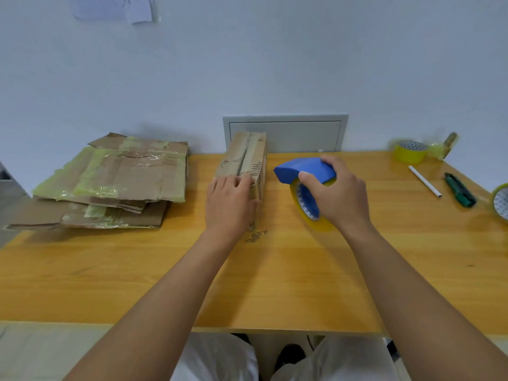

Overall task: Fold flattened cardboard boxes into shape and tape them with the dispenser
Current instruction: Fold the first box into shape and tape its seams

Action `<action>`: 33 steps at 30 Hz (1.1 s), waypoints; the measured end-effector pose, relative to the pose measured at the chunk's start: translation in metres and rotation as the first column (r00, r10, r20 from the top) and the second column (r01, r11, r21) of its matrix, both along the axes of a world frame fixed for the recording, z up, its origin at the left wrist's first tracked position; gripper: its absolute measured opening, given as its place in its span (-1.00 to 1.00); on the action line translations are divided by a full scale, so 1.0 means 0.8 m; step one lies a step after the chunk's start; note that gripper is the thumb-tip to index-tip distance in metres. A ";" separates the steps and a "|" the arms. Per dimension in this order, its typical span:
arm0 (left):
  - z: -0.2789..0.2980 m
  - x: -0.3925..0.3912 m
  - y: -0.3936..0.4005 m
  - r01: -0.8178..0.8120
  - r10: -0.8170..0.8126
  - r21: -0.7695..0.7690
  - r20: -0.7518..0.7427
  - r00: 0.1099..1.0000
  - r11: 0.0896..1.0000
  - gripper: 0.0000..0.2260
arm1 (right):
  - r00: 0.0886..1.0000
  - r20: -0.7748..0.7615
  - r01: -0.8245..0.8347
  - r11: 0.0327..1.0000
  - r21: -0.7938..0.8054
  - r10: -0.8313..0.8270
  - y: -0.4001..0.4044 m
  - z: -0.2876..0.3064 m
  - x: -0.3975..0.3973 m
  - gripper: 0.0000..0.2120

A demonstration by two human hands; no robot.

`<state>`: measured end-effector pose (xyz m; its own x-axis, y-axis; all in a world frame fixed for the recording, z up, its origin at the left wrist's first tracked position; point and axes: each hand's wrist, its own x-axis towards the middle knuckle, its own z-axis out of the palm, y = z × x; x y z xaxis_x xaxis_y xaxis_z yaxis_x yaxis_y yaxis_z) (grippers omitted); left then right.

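A folded brown cardboard box [246, 155] stands in the middle of the wooden table [165, 270], its top flaps meeting in a seam. My left hand [229, 202] lies over the box's near end, fingers resting on the top edge. Just right of the box, my right hand [336, 193] grips a blue tape dispenser [302, 167] loaded with a yellowish tape roll [309, 206], which touches the table. A stack of flattened cardboard boxes [118, 180] with old yellowish tape lies at the left.
A yellow tape roll [409, 151] and a small taped object sit at the back right. A white pen [424, 181], a green utility knife [460, 189] and another tape roll [501, 200] lie at the right edge. A grey wall panel [302, 133] is behind the box.
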<state>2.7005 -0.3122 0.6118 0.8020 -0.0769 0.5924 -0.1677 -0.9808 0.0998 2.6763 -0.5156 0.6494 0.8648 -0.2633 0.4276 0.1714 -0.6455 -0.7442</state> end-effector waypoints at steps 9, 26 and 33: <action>0.011 0.010 0.028 0.119 -0.122 0.060 0.036 0.992 0.991 -0.66 | 0.990 0.140 -0.027 0.975 0.222 -0.004 0.039 -0.049 0.032 -0.47; 0.010 0.027 0.010 0.043 -0.057 0.128 0.109 0.992 0.991 -0.81 | 0.984 0.168 0.010 0.949 0.316 -0.066 0.042 -0.095 0.033 -0.38; 0.011 0.019 0.008 0.028 -0.034 0.167 0.037 0.999 0.986 -0.68 | 0.984 0.171 -0.007 0.950 0.314 -0.049 0.040 -0.097 0.033 -0.40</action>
<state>2.7158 -0.3056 0.6209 0.7740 -0.2016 0.6002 -0.1991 -0.9774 -0.0715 2.7029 -0.4838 0.5716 0.7768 -0.4247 0.4649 0.3059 -0.3907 -0.8682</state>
